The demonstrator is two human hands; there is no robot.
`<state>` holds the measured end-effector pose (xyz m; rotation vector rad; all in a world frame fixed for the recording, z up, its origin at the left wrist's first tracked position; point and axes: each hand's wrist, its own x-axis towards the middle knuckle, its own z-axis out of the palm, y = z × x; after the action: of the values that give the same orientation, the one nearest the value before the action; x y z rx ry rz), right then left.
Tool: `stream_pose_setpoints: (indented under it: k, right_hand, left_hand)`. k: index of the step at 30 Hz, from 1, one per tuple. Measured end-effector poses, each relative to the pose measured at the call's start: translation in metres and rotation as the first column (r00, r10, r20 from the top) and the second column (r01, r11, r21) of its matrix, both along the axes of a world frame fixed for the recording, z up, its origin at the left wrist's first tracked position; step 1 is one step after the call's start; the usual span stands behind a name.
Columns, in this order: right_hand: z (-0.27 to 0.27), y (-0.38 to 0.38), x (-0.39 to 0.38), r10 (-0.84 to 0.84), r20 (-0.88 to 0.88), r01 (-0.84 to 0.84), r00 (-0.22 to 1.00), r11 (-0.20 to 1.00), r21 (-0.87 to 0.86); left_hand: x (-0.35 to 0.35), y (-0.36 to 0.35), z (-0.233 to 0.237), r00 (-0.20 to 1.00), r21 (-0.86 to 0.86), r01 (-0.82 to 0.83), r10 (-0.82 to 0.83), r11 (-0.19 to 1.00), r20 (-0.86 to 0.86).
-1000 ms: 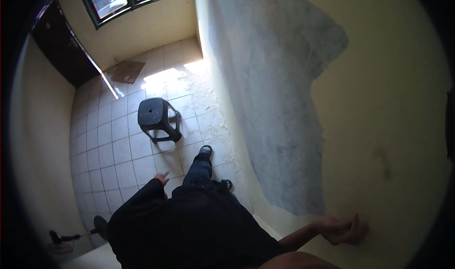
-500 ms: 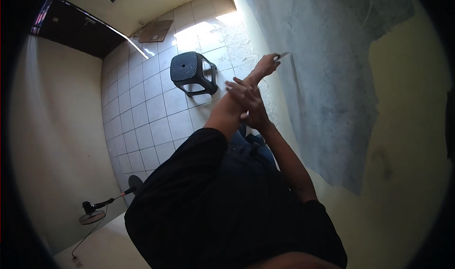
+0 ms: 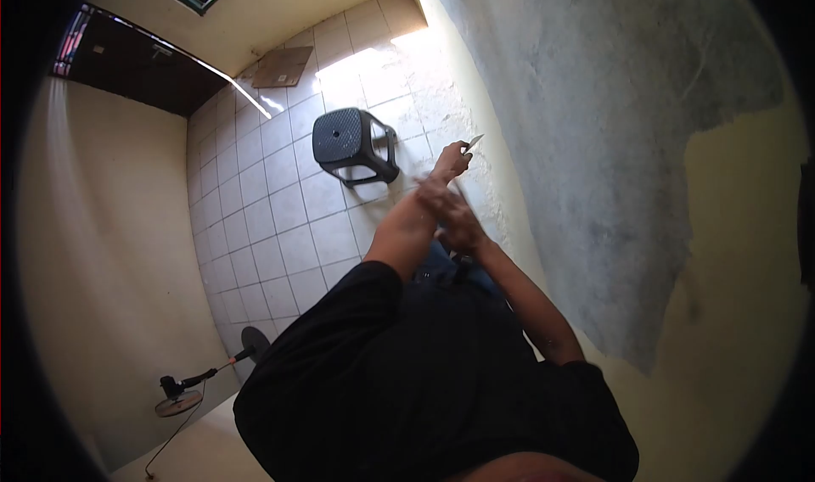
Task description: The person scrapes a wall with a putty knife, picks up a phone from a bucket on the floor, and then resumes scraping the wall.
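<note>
Since the earlier frame, your left hand (image 3: 452,160) has drawn the blade (image 3: 474,143) back from the gray patch (image 3: 594,142); your right hand (image 3: 450,217) is still at your left forearm. Your left fingers pinch the blade, which juts beyond them toward the wall (image 3: 734,253). Your right fingers look spread, though blurred. White debris litters the tiled floor (image 3: 289,219) along the wall; a stool (image 3: 338,134) stands nearby, cardboard (image 3: 283,66) farther off.

The tiled floor (image 3: 284,206) bears a dark stool (image 3: 340,136), cardboard (image 3: 283,67) and pale debris (image 3: 458,113).
</note>
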<state>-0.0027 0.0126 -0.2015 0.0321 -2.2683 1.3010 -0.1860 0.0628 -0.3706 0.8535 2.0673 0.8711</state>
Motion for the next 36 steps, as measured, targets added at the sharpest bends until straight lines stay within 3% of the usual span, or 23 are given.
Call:
stream_pose_setpoints:
  k: [1, 3, 6, 7, 9, 11, 12, 13, 15, 17, 18, 21, 23, 28, 31, 32, 36]
  right_hand:
    - [-0.052, 0.022, 0.005, -0.139, 0.249, 0.154, 0.959, 0.987, -0.043]
    - [-0.134, 0.050, 0.013, -0.564, 0.531, 0.408, 0.633, 0.826, 0.390]
    - [-0.014, 0.061, 0.003, -0.518, 0.300, 0.461, 0.801, 0.853, 0.244]
    - [0.037, 0.053, -0.011, -0.431, 0.211, 0.420, 0.877, 0.902, 0.099]
    - [0.088, 0.026, -0.030, -0.232, 0.006, 0.233, 0.973, 0.972, -0.035]
    - [0.105, 0.018, -0.042, 0.208, -0.137, -0.174, 0.968, 0.958, 0.228]
    - [0.077, 0.003, -0.048, 0.145, -0.068, -0.145, 0.987, 0.989, 0.004]
    - [0.051, 0.004, -0.049, 0.010, 0.104, -0.015, 0.995, 0.999, 0.043]
    - [0.015, 0.037, -0.036, -0.271, 0.408, 0.204, 0.872, 0.958, 0.202]
    - [0.003, 0.048, -0.038, -0.590, 0.442, 0.532, 0.676, 0.805, 0.263]
    - [0.020, 0.049, -0.047, -0.543, 0.418, 0.563, 0.728, 0.822, 0.087]
    - [0.111, 0.033, -0.100, -0.435, 0.209, 0.427, 0.876, 0.900, 0.088]
    - [0.123, 0.022, -0.127, -0.276, 0.130, 0.273, 0.952, 0.961, 0.043]
    - [0.120, 0.016, -0.164, -0.403, 0.150, 0.400, 0.903, 0.915, 0.046]
    - [0.116, 0.030, -0.159, -0.489, 0.153, 0.398, 0.859, 0.825, 0.401]
    - [0.119, 0.032, -0.155, -0.610, 0.127, 0.424, 0.782, 0.670, 0.609]
    - [0.124, 0.040, -0.141, -0.785, 0.045, 0.662, 0.618, 0.551, 0.507]
  left_hand:
    - [-0.012, 0.015, 0.012, 1.000, -0.004, -0.020, 0.020, 1.000, 0.024]
    - [-0.027, 0.010, 0.033, 0.994, -0.056, -0.062, 0.067, 0.997, 0.091]
    - [-0.053, 0.000, 0.011, 0.980, -0.108, -0.175, 0.184, 0.979, 0.076]
    - [-0.057, -0.002, 0.003, 0.965, -0.137, -0.233, 0.247, 0.963, 0.094]
    - [-0.063, 0.001, -0.011, 0.971, -0.207, -0.202, 0.224, 0.957, 0.088]
    - [-0.066, 0.006, -0.027, 0.983, -0.206, -0.159, 0.173, 0.966, 0.055]
    - [-0.073, 0.010, -0.031, 0.997, -0.158, -0.054, 0.063, 0.986, 0.047]
    - [-0.080, 0.008, -0.037, 0.999, -0.137, -0.013, 0.018, 0.991, 0.038]
    - [-0.097, 0.027, -0.052, 0.998, -0.063, 0.063, -0.062, 0.996, 0.018]
    - [-0.113, 0.026, 0.014, 0.982, -0.217, 0.055, -0.013, 0.975, 0.190]
    - [-0.124, 0.027, 0.000, 0.989, -0.209, 0.030, 0.001, 0.977, 0.147]
    - [-0.143, 0.047, -0.045, 1.000, -0.160, 0.020, -0.017, 0.987, 0.019]
    - [-0.151, 0.061, -0.087, 0.989, -0.114, 0.110, -0.120, 0.987, -0.085]
    - [-0.138, 0.065, -0.018, 0.962, -0.151, 0.270, -0.262, 0.951, 0.071]
    - [-0.141, 0.078, -0.009, 0.939, -0.173, 0.343, -0.333, 0.923, 0.084]
    - [-0.143, 0.086, -0.016, 0.939, -0.165, 0.342, -0.333, 0.925, 0.081]
    - [-0.153, 0.107, -0.031, 0.953, -0.135, 0.300, -0.292, 0.944, 0.075]
